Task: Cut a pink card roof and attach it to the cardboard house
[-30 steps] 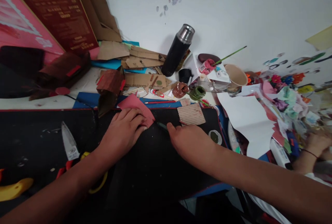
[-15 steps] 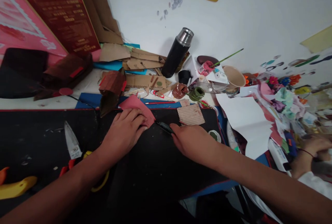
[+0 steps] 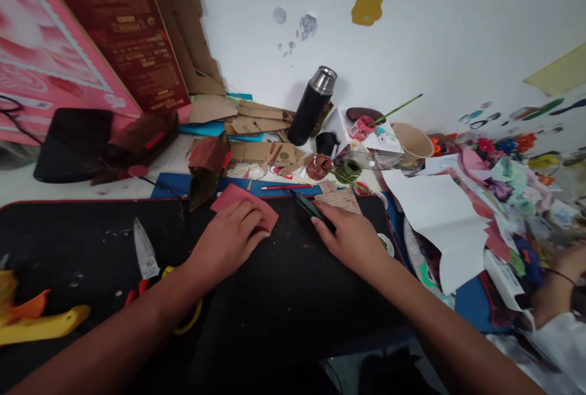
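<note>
My left hand lies flat, fingers stretched, pressing a red paper piece onto the black mat. My right hand is closed around a dark green pen-like tool, its tip pointing up and left, apart from the paper's right edge. A ribbed cardboard piece lies just behind the right hand.
Scissors with red and yellow handles lie left on the mat. A black flask, paper cup, paint jars, cardboard scraps and white paper crowd the back and right. Another person's hand works at far right.
My right hand has picked the dark tool up off the mat and shifted right, away from the red paper. The camera has tilted up slightly. My left hand stays on the paper.
</note>
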Available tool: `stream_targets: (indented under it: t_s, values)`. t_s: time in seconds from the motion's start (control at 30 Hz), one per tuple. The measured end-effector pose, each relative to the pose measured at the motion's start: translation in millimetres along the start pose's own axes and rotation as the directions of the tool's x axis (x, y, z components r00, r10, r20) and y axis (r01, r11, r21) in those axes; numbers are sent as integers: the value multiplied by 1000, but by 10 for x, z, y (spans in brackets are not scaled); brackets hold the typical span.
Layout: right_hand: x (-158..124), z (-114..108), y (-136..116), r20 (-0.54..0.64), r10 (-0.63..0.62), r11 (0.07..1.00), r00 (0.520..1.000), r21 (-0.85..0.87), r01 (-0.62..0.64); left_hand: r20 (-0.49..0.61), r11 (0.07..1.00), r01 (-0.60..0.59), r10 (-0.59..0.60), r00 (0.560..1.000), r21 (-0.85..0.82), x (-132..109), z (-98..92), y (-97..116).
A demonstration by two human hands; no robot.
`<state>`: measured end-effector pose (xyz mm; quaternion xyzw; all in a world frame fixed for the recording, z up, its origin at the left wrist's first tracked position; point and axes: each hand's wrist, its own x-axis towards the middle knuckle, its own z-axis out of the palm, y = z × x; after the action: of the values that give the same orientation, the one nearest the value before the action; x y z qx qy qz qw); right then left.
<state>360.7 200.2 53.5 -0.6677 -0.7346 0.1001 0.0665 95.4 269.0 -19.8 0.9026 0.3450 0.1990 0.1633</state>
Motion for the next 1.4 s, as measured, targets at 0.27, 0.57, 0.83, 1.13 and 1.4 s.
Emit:
stream_targets:
  t_s: [0.27,0.57,0.83,1.13,1.4]
  values:
    - [109,326,24,2,-17,998,1000,-53,17,-59,988,46,-38,998,147,-3,-4,-64]
    - [91,357,79,-178,-93,994,980,39,102,-67,965,59,-43,997,257,47,-138,32]
    - [69,445,-209,-245,-80,871,966,454,187,-236,983,38,6,972,178,61,-241,24]
    - [291,547,-413,-116,66,549,991,833,61,-203,785,243,-420,884,-569,44,-572,102]
    - [534,535,-552,-10,27,255,1000,967,2,231,412,445,-473,851,-795,77,-529,50]
